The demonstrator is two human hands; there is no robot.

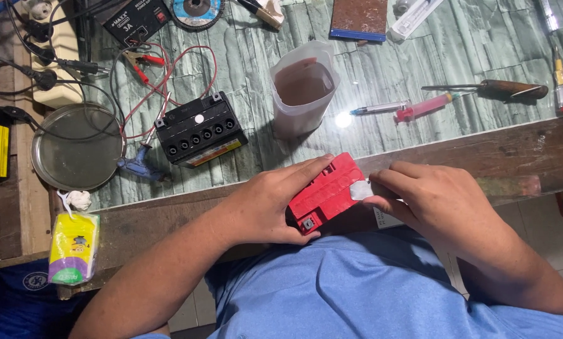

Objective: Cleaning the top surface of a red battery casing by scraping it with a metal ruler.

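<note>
A: In the head view, what is the person holding?

B: A red battery is sitting at the near edge of the wooden bench, tight against the person's blue shirt. The left hand is wrapping around its left side, fingers clamping on the top and thumb pressing under the near corner. The right hand is pinching a small silvery strip at the battery's right end, fingertips closing together on it.

A: And farther off?

B: A black battery with a row of open holes is lying on the green patterned top, left of centre, with red clip leads trailing beyond it. A translucent jug holding dark liquid is standing just far of the red battery. To the right, a pink syringe is lying beside a wooden-handled tool. A round metal lid is resting far left, and a yellow tissue pack is lying near the left edge.
</note>
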